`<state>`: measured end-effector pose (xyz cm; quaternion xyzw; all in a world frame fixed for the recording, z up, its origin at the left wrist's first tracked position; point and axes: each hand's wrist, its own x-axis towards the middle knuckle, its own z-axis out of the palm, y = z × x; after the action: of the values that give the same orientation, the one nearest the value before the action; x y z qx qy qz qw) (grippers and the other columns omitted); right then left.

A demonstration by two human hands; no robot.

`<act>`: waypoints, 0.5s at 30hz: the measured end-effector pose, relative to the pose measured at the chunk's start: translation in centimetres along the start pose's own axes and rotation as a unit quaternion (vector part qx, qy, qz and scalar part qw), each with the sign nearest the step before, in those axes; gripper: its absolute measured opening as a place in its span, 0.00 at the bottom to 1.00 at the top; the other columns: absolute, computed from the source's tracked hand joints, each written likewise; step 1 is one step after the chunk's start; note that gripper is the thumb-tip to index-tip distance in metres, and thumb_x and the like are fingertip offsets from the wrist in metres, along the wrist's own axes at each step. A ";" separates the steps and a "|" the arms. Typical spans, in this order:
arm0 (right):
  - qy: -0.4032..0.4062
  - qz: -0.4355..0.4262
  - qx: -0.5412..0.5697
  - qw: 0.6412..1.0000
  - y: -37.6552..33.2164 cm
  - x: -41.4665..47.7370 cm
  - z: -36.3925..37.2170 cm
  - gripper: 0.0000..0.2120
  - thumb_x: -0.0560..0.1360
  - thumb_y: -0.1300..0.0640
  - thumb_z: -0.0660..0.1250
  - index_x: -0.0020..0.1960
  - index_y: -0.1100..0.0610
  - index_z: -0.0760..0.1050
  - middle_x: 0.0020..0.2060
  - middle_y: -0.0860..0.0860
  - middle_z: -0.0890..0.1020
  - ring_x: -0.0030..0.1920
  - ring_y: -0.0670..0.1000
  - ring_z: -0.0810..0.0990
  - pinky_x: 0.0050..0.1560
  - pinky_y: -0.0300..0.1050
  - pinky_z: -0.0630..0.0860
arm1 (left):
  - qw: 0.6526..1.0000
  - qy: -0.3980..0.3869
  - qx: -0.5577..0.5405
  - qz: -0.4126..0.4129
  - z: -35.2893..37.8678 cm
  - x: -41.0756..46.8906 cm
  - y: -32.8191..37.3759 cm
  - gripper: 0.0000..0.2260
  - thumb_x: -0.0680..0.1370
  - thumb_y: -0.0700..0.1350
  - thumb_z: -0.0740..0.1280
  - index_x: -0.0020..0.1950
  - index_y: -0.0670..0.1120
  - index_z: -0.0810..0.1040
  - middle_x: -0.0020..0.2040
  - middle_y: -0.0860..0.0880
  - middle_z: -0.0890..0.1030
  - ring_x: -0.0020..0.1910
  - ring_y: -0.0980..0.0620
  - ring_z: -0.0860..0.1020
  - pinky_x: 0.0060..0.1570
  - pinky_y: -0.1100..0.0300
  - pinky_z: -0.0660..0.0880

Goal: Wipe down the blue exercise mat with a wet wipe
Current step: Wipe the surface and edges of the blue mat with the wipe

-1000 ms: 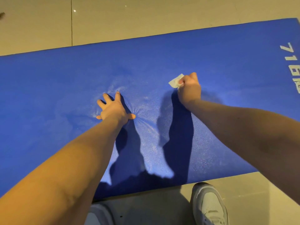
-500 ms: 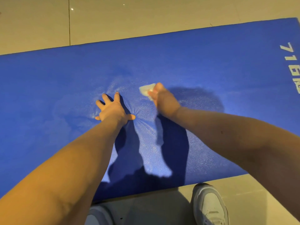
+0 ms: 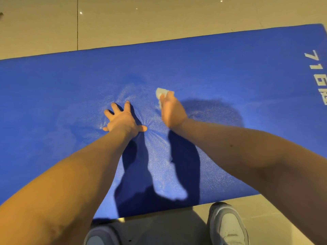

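The blue exercise mat (image 3: 230,71) lies flat across the floor, with white lettering at its right end. My left hand (image 3: 123,119) presses flat on the middle of the mat, fingers spread, and the foam dimples around it. Just to its right, my right hand (image 3: 171,110) holds a small white wet wipe (image 3: 160,92) against the mat; the wipe sticks out past the fingers on the far side. The mat surface around both hands looks lighter and speckled.
Beige floor tiles (image 3: 141,20) lie beyond the mat's far edge. On the floor at the near edge are my two grey-white shoes, the right shoe (image 3: 228,225) and the left shoe (image 3: 102,236).
My right hand has swept the wipe leftwards across the mat, from the right of centre to close beside my left hand. The left hand has stayed pressed in place.
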<state>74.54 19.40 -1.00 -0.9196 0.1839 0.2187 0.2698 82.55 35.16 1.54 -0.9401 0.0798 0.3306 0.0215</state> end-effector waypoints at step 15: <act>0.180 -0.218 -0.260 0.923 0.6 -1.9 1.4 0.16 0.69 0.64 0.56 0.53 0.60 0.76 0.56 0.58 0.78 0.46 0.58 0.74 0.39 0.47 0.54 | 0.998 0.044 0.045 0.008 -0.9 0.3 0.0 0.44 0.68 0.67 0.75 0.77 0.54 0.59 0.76 0.45 0.57 0.77 0.38 0.54 0.68 0.30 0.64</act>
<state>72.25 20.11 -1.36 -0.9986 -0.0385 0.0252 0.0243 83.35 34.99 2.09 -0.9511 0.1032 0.2854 0.0578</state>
